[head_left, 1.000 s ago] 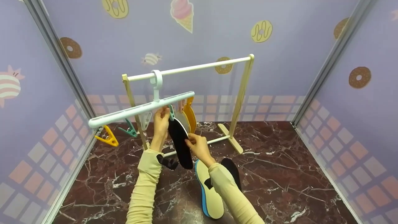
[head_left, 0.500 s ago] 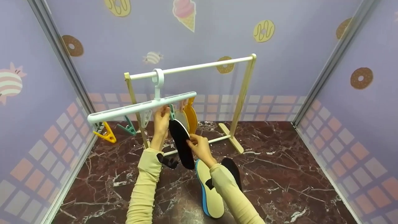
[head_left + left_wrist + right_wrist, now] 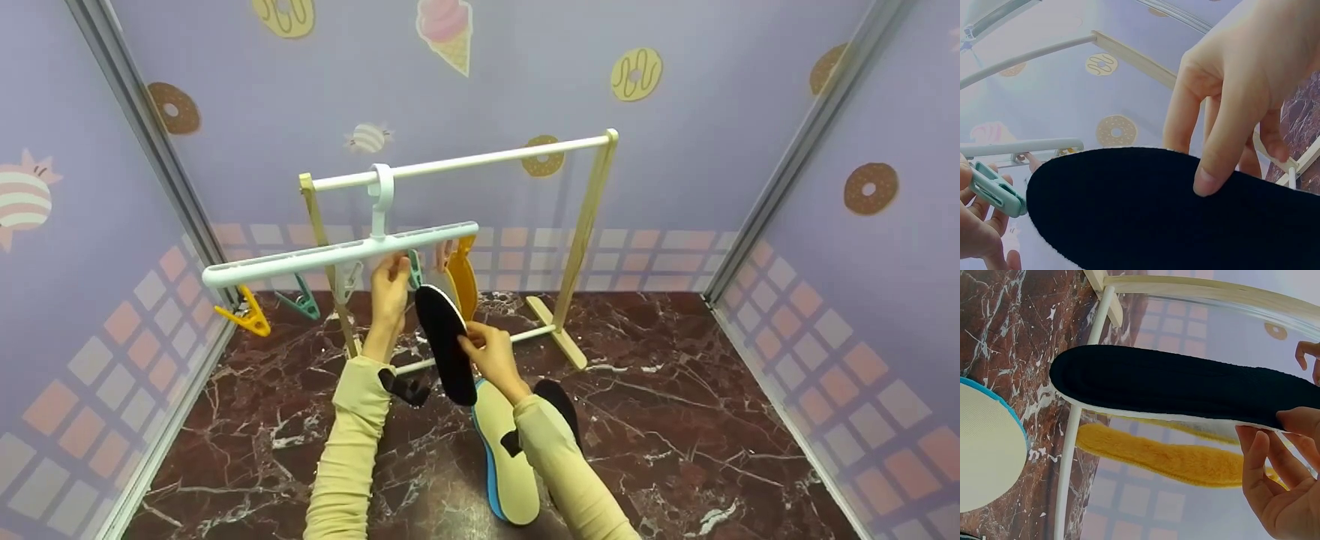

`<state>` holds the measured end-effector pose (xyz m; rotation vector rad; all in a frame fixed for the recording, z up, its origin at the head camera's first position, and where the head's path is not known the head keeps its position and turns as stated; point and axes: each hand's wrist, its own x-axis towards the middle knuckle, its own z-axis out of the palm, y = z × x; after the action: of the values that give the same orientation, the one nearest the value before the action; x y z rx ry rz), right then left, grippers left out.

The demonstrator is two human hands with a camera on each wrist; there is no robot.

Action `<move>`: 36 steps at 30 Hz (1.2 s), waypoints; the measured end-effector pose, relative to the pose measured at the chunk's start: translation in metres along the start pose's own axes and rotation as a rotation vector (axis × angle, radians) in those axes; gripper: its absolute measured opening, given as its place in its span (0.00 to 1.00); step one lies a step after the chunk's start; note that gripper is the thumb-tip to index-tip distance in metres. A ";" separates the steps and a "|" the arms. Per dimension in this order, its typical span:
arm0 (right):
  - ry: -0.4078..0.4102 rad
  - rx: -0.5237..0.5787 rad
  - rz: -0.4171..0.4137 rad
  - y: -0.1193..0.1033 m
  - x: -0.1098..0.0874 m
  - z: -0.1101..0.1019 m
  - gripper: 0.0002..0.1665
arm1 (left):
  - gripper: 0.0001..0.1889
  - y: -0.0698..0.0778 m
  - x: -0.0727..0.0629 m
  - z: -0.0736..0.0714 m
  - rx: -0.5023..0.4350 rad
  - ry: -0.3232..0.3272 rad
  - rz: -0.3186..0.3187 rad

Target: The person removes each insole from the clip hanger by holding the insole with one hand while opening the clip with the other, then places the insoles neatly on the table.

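My left hand (image 3: 390,292) pinches a green clothespin (image 3: 415,268) that hangs from the white hanger (image 3: 330,259). My right hand (image 3: 491,356) holds a black insole with a white underside (image 3: 444,345) by its right edge, thumb on the black face. In the left wrist view, the clothespin's tip (image 3: 1016,207) lies right at the insole's rounded end (image 3: 1050,191), not over it. A yellow fuzzy insole (image 3: 1162,453) hangs behind, with a yellow clothespin (image 3: 465,244) at its top. A pale insole is mostly hidden between them.
The hanger hooks onto a wooden rack (image 3: 487,159). Toward its left end hang a yellow clothespin (image 3: 251,315), another green clothespin (image 3: 302,301) and a white one (image 3: 349,281). On the marbled floor lie a cream insole with blue edge (image 3: 510,472) and another black insole (image 3: 559,405).
The black insole has shifted slightly right in my right hand, and its top end has come away from the green clothespin. The hanger has turned a little, its left end rising.
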<state>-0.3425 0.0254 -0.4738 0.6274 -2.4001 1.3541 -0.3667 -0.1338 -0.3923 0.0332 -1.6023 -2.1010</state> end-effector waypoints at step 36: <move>0.034 0.063 0.040 0.021 -0.020 -0.037 0.07 | 0.19 0.000 -0.003 -0.006 0.025 -0.049 -0.029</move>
<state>-0.3348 0.0714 -0.4800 0.5707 -2.3637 1.4498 -0.3625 -0.1383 -0.3952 0.0139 -1.6662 -2.1188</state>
